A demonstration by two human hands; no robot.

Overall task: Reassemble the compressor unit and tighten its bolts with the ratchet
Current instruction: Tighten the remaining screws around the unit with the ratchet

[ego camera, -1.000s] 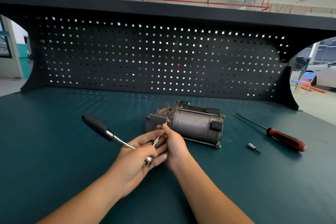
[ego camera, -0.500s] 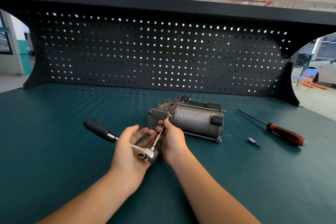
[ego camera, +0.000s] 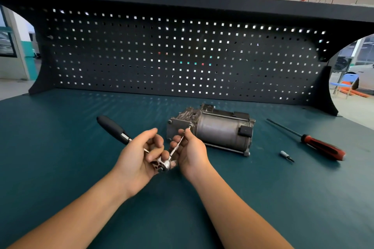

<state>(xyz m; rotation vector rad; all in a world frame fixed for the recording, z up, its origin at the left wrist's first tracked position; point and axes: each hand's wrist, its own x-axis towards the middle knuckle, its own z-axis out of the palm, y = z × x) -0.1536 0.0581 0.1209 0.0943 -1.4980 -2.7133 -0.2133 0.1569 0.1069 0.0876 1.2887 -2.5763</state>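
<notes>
The grey metal compressor unit [ego camera: 220, 129] lies on its side on the green bench mat. A ratchet [ego camera: 113, 127] with a black handle points up to the left. Its chrome head sits low between my hands, and a thin bit shaft runs from it up to a bolt [ego camera: 190, 126] at the top corner of the compressor's end plate. My left hand [ego camera: 139, 157] grips the ratchet near its head. My right hand [ego camera: 190, 149] pinches the bit shaft, its fingertips close to the bolt.
A red-and-black screwdriver [ego camera: 321, 146] lies to the right of the compressor. A small loose bit [ego camera: 286, 156] lies in front of it. A black pegboard [ego camera: 182, 56] closes off the back of the bench mat [ego camera: 60, 147].
The ratchet head has swung lower and its handle has turned in my left hand, whose fingers have curled back round it. My right hand stays on the bit shaft at the bolt.
</notes>
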